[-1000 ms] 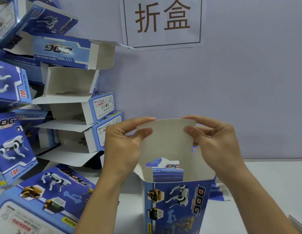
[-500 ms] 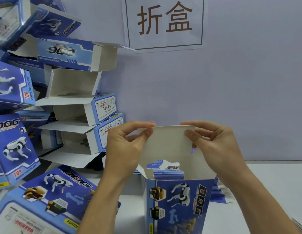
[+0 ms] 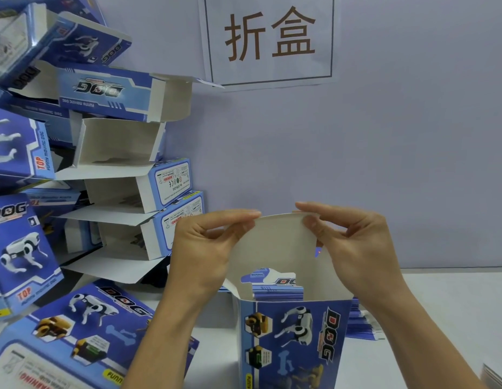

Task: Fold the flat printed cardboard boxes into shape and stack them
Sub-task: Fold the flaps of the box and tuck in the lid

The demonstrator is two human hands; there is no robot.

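One head-worn camera looks forward and slightly down, close over the white worktop (image 3: 440,304), facing the pale lilac wall (image 3: 398,136).

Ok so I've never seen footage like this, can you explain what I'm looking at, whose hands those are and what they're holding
There is no machine here: a person wears a camera on their head, so the one picture looks forward and down at their own two bare hands. The left hand and right hand each pinch a top corner of the white cardboard lid flap of an upright blue printed dog-toy box, which stands open on the white table. To the left leans a pile of already folded blue boxes. Behind the held box lies a stack of flat unfolded blue boxes. A paper sign with two characters hangs on the wall.
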